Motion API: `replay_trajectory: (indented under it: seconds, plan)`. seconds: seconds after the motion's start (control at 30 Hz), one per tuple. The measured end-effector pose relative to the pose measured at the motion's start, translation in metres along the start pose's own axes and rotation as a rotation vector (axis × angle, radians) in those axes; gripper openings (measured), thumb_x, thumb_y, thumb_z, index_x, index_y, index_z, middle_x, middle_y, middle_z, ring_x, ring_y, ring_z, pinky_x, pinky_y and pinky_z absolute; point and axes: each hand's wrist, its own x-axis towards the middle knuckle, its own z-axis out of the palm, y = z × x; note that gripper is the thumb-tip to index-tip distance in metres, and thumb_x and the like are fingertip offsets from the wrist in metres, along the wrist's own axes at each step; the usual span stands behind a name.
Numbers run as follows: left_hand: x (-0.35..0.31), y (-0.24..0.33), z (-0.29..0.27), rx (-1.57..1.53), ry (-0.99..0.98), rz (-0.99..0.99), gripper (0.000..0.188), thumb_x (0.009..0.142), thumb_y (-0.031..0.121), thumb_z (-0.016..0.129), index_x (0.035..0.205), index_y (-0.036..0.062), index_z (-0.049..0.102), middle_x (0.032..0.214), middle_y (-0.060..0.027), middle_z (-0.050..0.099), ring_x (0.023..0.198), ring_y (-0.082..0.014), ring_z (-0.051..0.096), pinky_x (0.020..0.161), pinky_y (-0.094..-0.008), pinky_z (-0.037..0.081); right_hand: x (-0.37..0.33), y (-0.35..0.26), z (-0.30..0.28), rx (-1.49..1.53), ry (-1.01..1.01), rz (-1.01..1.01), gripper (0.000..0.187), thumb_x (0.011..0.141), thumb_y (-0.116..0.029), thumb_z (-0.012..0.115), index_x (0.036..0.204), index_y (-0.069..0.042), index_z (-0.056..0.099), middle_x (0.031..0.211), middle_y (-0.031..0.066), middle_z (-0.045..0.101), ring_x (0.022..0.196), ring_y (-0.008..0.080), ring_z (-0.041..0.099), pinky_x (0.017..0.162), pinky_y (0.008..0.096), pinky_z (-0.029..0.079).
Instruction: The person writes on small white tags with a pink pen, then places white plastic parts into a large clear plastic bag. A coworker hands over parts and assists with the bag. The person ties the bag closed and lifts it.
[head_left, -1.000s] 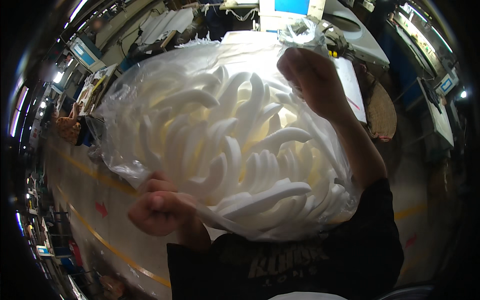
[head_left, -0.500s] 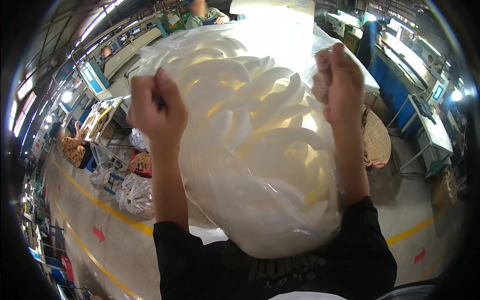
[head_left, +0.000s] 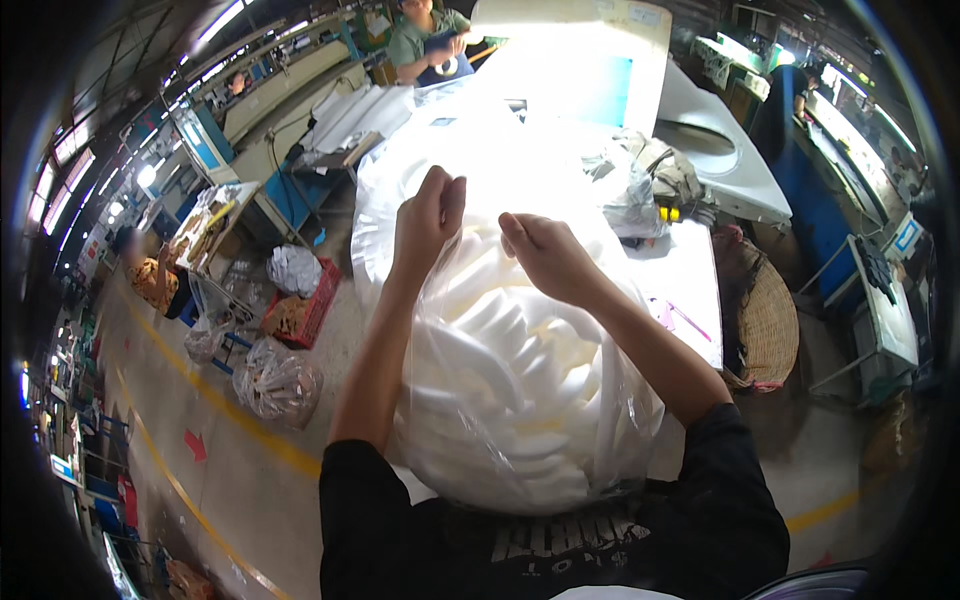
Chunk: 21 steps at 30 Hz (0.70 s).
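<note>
One big clear bag fills the middle of the head view, stuffed with white curved pieces that look like foam. Its near end bulges against the person's black shirt; its far part runs into glare, so where that end rests cannot be told.

The left hand is over the bag's upper side, fingers folded into a fist, with film drawn up to it. The right hand is just beside it, a small gap between the two, its fingers curled shut too. It seems to pinch film as well, though the brightness behind blurs the exact hold. Neither hand appears to grip a loose piece.

The step in hand looks like gathering the bag's loose film, judging by the two fists so near each other. The next move calls for a firm, even pull on both sides, since such thin film could slip or tear, and for the pieces to stay below the fists.

To the right of the bag are a white table and a woven basket; on the floor to the left is a red crate.
</note>
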Motion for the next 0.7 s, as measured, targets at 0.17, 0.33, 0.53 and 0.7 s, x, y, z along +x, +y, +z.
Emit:
replay_trajectory:
  seconds: [0.17,0.33,0.53,0.7]
  plan:
    - [0.025,-0.024,0.03,0.087,-0.164,0.031,0.023,0.099,0.023,0.064,0.088,0.0083,0.05,0.07,-0.0116,0.059,0.059,-0.0343,0.06,0.056,-0.0411,0.048,0.028,0.023,0.03,-0.291,-0.113,0.118,0.039,0.108,-0.028,0.047,0.092,0.004,0.061,0.076,0.0249,0.062,0.07,0.0428,0.059,0.07,0.047,0.049]
    - [0.062,-0.049,0.043,-0.045,-0.283,-0.026,0.02,0.105,0.027,0.053,0.096,0.0094,0.053,0.083,-0.0146,0.067,0.071,-0.0378,0.065,0.065,-0.0458,0.05,0.072,0.025,0.02,-0.146,0.033,0.003,0.03,0.105,-0.02,0.049,0.093,0.006,0.061,0.079,0.0266,0.063,0.073,0.0436,0.062,0.069,0.0485,0.048]
    - [0.052,-0.081,0.007,0.212,-0.204,0.039,0.019,0.105,0.025,0.051,0.101,0.0063,0.052,0.082,-0.0172,0.063,0.075,-0.0424,0.065,0.064,-0.0513,0.05,0.095,0.018,0.056,-0.085,0.088,-0.377,0.021,0.103,-0.013,0.051,0.099,0.002,0.065,0.082,0.0237,0.066,0.078,0.0423,0.066,0.073,0.0486,0.052]
    - [0.042,-0.11,-0.05,0.376,0.213,-0.019,0.022,0.106,0.02,0.053,0.089,0.0051,0.054,0.07,-0.0189,0.061,0.062,-0.0375,0.064,0.053,-0.043,0.049,0.129,-0.008,0.087,-0.178,-0.116,-0.45,0.026,0.105,-0.025,0.053,0.104,-0.004,0.068,0.079,0.0221,0.066,0.076,0.0434,0.066,0.069,0.0511,0.052]
